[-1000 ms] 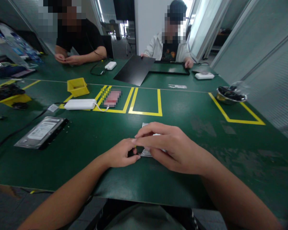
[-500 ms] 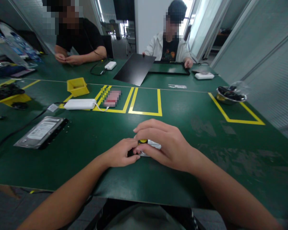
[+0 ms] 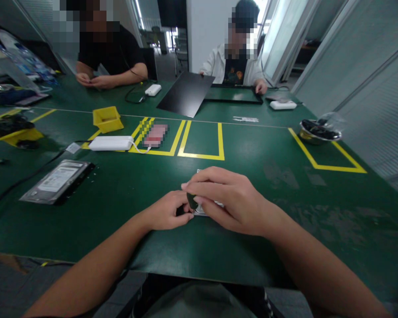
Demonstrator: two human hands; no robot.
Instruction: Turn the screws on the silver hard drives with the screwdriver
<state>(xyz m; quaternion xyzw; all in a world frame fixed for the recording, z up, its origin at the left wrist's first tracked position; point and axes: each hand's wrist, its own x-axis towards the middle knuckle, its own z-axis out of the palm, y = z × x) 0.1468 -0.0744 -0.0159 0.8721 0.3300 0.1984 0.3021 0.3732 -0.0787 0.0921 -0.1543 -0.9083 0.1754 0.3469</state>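
Note:
Pinched between the thumb and fingers of my right hand point(image 3: 232, 198) is a screwdriver point(image 3: 191, 201), its short dark handle showing and its tip out of sight. Under that hand lies a silver hard drive point(image 3: 201, 211) with a pale label, mostly covered. My left hand point(image 3: 167, 212) curls its fingers at the drive's left edge, with thumb and forefinger close to the screwdriver. A second hard drive point(image 3: 56, 182) with a white label rests on the green table, left of my hands.
A white power bank point(image 3: 110, 143) is cabled to a pinkish phone point(image 3: 155, 135). Behind stands a yellow bin point(image 3: 108, 119); a bowl of dark parts point(image 3: 320, 131) sits at right. Two people sit opposite, one holding a black panel point(image 3: 187, 93). Yellow tape point(image 3: 202, 157) marks the table.
The screwdriver handle has tilted, so its yellow-and-black end no longer faces me. My right hand's fingers have shifted slightly around it. My left hand stays almost where it was.

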